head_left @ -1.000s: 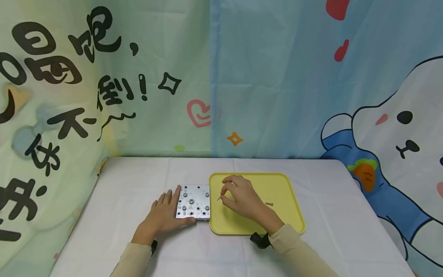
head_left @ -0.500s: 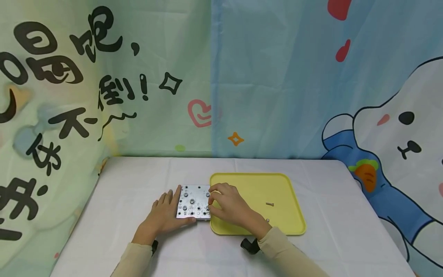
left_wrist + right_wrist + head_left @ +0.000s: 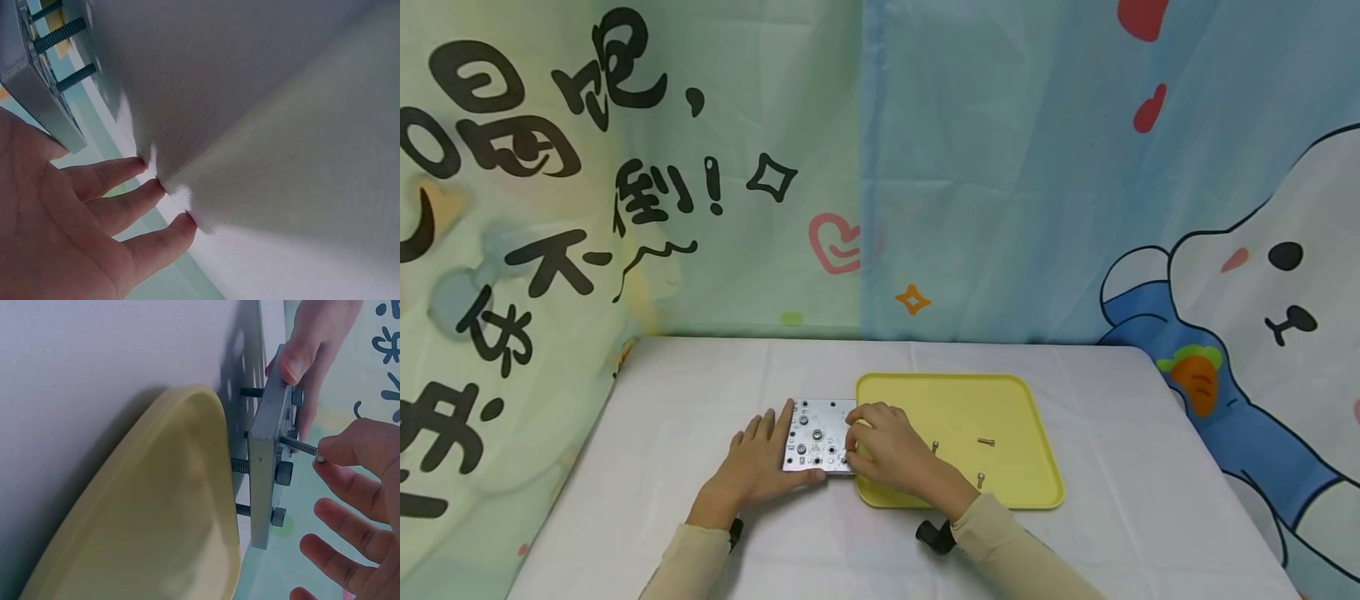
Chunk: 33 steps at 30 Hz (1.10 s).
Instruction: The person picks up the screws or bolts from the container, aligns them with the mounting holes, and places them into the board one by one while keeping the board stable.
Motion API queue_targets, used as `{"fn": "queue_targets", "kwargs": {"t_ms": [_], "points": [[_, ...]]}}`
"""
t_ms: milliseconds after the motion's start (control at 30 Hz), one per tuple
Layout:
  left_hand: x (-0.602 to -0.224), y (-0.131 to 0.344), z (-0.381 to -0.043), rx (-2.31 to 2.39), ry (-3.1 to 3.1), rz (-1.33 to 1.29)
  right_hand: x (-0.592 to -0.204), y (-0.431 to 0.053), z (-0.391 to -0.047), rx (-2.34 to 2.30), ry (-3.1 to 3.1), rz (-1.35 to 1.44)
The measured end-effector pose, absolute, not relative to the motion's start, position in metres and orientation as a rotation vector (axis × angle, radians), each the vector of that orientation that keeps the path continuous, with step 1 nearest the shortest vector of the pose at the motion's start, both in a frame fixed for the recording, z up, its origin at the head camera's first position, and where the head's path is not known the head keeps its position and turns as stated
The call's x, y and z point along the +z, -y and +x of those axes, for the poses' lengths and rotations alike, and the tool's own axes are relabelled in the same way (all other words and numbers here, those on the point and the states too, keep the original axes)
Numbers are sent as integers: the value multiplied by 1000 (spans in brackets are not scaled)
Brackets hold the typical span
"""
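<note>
A silvery metal plate (image 3: pixel 812 433) with several holes and bolts stands raised above the table on the bolt shanks. My left hand (image 3: pixel 763 458) steadies it, thumb along the near edge and index finger at the left side. The other left fingertips (image 3: pixel 186 225) press on the cloth, fairly straight. Between thumb and index finger my right hand (image 3: pixel 891 450) pinches a small screw (image 3: pixel 300 446) by its head. The screw's tip is at a hole in the plate's upper face, its shank mostly outside and slightly tilted. Hex bolt heads (image 3: pixel 284 474) sit beside it.
A yellow tray (image 3: pixel 955 392) lies right of the plate, its left rim right at the plate's edge. Loose screws (image 3: pixel 987 442) lie in it, partly behind my right hand. White cloth (image 3: pixel 1112 467) covers the table; a printed curtain (image 3: pixel 985 208) hangs behind.
My right hand has carried the screw left from over the tray to the plate's right part. More loose screws now show in the tray. The left hand holds its place.
</note>
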State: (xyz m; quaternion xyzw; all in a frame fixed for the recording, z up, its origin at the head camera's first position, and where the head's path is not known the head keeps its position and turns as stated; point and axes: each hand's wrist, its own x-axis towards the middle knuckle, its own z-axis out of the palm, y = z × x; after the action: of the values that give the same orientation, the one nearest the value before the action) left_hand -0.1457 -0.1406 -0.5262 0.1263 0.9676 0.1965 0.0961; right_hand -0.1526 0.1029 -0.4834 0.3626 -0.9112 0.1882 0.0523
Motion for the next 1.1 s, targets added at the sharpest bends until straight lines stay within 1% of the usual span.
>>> {"fn": "queue_targets", "kwargs": {"t_ms": [300, 633, 833, 1100], "points": [[-527, 140, -146, 558, -2872, 379, -488, -101, -152, 558, 2803, 1096], [-526, 140, -146, 574, -2862, 367, -481, -111, -153, 581, 2738, 1076], [-527, 140, -145, 577, -2858, 356, -478, -134, -157, 594, 2725, 1000], [-527, 140, -145, 569, -2853, 360, -479, -185, -163, 648, 2700, 858]]}}
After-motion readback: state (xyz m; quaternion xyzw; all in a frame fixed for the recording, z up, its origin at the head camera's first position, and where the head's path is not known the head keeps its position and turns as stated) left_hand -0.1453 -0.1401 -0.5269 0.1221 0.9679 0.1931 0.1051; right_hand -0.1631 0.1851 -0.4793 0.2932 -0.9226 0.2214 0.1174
